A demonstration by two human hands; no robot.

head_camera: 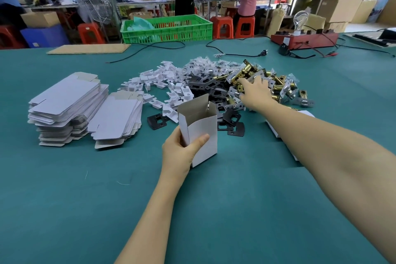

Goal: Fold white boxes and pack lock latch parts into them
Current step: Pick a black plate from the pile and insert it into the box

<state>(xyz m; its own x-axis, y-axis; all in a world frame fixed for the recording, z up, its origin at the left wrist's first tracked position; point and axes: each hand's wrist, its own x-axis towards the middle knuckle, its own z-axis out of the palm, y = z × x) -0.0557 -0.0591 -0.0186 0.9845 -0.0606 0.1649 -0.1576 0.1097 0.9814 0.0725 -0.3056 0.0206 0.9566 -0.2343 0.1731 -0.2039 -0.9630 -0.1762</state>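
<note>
My left hand (181, 151) grips an erected white box (203, 128) that stands upright on the green table, top flaps open. My right hand (255, 92) reaches into a pile of brass and silver lock latches (276, 85), fingers spread over it; whether it holds one I cannot tell. Left of that pile lie black strike plates (214, 90), then white plastic inserts (158, 83). Small clear bags of screws (203, 65) lie behind them. Two stacks of flat white box blanks (68, 107) sit at the left.
Black cables (235, 53) and a red test box with a light bulb (304, 38) lie at the table's far right. A cardboard sheet (87, 49) rests at the far edge. Beyond it are a green crate (167, 29), red stools and people working at benches.
</note>
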